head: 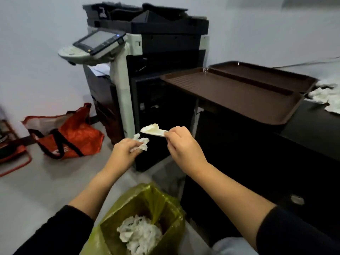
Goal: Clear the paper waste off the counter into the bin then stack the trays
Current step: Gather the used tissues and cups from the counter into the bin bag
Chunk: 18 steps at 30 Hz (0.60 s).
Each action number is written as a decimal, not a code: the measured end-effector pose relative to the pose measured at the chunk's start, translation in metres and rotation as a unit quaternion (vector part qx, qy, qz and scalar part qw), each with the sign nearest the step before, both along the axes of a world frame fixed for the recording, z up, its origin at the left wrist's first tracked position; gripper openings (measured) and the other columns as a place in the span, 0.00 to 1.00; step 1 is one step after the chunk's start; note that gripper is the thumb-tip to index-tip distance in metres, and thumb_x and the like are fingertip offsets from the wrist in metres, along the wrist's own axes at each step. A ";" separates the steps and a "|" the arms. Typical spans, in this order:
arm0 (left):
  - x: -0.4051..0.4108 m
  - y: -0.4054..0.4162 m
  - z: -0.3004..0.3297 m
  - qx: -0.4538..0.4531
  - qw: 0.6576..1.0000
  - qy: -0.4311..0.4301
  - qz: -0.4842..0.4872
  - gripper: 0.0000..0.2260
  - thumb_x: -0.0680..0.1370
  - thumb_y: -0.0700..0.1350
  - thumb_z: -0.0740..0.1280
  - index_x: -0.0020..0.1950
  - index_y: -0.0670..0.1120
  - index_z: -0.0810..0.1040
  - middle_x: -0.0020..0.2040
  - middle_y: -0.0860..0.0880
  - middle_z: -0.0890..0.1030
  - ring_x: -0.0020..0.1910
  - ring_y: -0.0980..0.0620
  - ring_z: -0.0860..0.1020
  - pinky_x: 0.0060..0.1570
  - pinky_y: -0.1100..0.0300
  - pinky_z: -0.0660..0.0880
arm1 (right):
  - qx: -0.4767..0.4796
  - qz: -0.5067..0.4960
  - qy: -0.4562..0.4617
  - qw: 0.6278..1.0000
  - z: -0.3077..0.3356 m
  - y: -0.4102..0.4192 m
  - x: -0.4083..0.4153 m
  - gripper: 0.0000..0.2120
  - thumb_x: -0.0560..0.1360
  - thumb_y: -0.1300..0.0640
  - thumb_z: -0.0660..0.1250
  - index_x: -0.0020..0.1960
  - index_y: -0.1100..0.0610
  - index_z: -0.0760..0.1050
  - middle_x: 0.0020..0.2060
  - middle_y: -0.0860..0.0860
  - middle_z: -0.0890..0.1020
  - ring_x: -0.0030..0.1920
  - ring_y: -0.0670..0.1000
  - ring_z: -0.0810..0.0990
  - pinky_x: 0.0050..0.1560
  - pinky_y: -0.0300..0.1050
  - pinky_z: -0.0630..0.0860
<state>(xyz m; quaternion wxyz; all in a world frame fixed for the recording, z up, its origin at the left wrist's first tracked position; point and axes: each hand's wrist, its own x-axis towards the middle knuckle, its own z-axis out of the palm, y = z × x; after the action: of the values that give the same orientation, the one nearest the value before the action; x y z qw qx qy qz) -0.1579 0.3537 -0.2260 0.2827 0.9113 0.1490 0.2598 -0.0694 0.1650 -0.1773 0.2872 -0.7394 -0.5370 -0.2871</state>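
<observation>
My left hand grips a crumpled white paper wad in front of the copier. My right hand pinches a flatter cream paper piece that sticks out to the left. Both hands hover above and beyond the bin, which has a yellow-green liner and holds crumpled white paper. Two brown trays lie side by side on the dark counter: the near tray overhangs the counter's left end, the far tray sits behind it. More paper waste lies on the counter at the right.
A large copier stands against the wall just left of the counter. A red shopping bag sits on the floor at the left, with a red frame at the far left edge.
</observation>
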 end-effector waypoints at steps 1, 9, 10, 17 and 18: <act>-0.008 0.002 -0.019 -0.022 0.999 0.035 0.003 0.09 0.71 0.37 0.72 0.51 0.41 0.83 0.45 0.42 0.81 0.46 0.46 0.78 0.42 0.67 0.63 | -0.025 -0.001 0.018 1.000 -0.017 0.003 -0.002 0.07 0.72 0.67 0.65 0.49 0.66 0.77 0.42 0.57 0.78 0.43 0.58 0.77 0.33 0.50 0.77; -0.058 0.006 -0.170 -0.247 0.934 0.257 0.034 0.04 0.76 0.43 0.68 0.45 0.52 0.78 0.46 0.48 0.80 0.48 0.48 0.78 0.45 0.60 0.71 | -0.239 -0.056 0.119 0.962 -0.140 -0.001 -0.013 0.06 0.66 0.64 0.73 0.42 0.60 0.79 0.38 0.53 0.79 0.41 0.56 0.78 0.29 0.48 0.78; -0.061 0.007 -0.182 -0.263 0.925 0.270 0.047 0.04 0.77 0.43 0.67 0.51 0.47 0.79 0.48 0.47 0.78 0.49 0.48 0.77 0.44 0.61 0.71 | -0.261 -0.069 0.145 0.952 -0.149 -0.002 -0.014 0.05 0.68 0.63 0.72 0.44 0.59 0.79 0.40 0.53 0.79 0.43 0.56 0.78 0.32 0.48 0.78; -0.077 0.020 -0.236 -0.278 0.896 0.338 0.072 0.01 0.79 0.50 0.63 0.49 0.56 0.73 0.60 0.44 0.76 0.64 0.41 0.69 0.63 0.51 0.66 | -0.332 -0.109 0.274 0.896 -0.185 0.002 -0.011 0.08 0.77 0.61 0.61 0.53 0.61 0.76 0.52 0.54 0.72 0.46 0.56 0.75 0.45 0.51 0.76; -0.078 0.022 -0.241 -0.262 0.897 0.349 0.074 0.02 0.79 0.51 0.63 0.50 0.59 0.73 0.66 0.44 0.72 0.69 0.40 0.65 0.68 0.48 0.61 | -0.335 -0.111 0.283 0.892 -0.188 0.004 -0.011 0.08 0.77 0.61 0.61 0.52 0.61 0.76 0.51 0.54 0.71 0.45 0.56 0.75 0.44 0.51 0.76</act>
<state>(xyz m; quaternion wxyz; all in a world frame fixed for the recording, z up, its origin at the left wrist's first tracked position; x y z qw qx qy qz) -0.2362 0.3757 -0.4672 0.4209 0.8227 0.3679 -0.1034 -0.0805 0.1695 -0.3656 0.1285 -0.8965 -0.4116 0.1016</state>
